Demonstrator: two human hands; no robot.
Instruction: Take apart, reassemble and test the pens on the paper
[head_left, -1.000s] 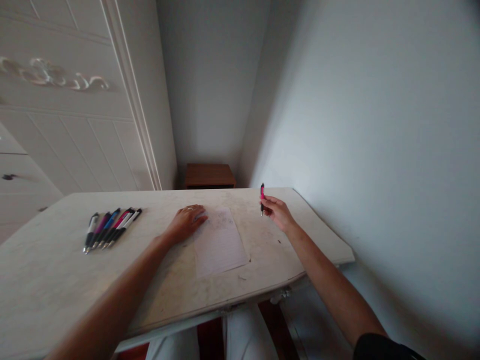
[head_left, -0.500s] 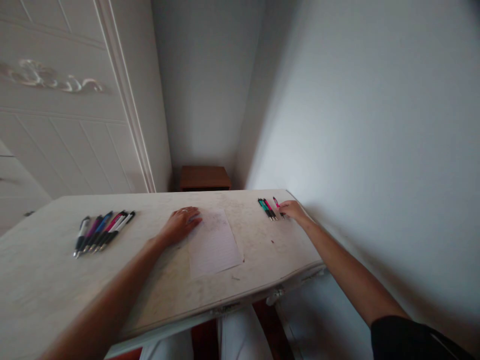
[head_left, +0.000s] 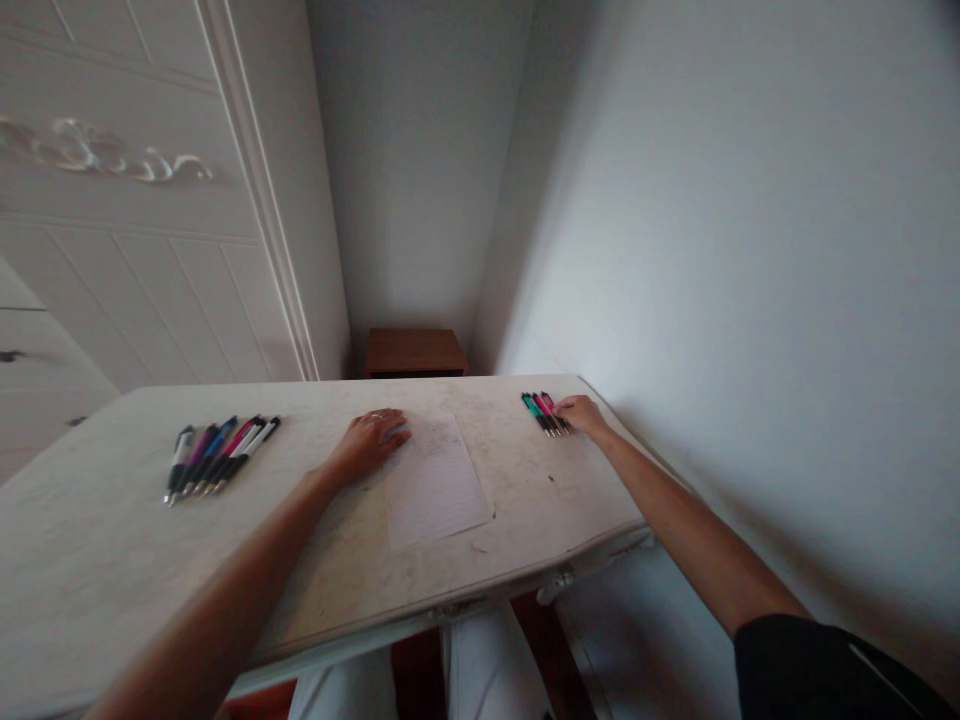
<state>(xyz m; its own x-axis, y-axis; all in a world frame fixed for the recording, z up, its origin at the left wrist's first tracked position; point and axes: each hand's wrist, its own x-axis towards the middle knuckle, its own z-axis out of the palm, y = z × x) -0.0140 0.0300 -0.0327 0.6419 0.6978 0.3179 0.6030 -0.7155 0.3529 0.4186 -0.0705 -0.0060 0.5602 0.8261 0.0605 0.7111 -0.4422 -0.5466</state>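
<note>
My left hand [head_left: 369, 446] lies flat on the table, its fingers stretched over the upper left edge of a lined sheet of paper [head_left: 441, 490]. At the table's far right, my right hand [head_left: 581, 413] pinches a pink pen [head_left: 548, 402]; the fingers partly cover it. This pen lies close against the right side of a small row of pens, among them a green pen [head_left: 533, 409] and another pink one. All of them point their tips toward me.
Several pens in white, purple, blue and pink [head_left: 217, 455] lie side by side on the left of the white table [head_left: 330, 590]. A white cabinet [head_left: 150, 270] rises behind on the left, a brown wooden stand [head_left: 416, 350] beyond the far edge. The wall [head_left: 712, 250] borders the right side.
My right hand has moved the pink pen left, closing the gap to the row of pens. My left hand stays at the paper; the view has shifted slightly.
</note>
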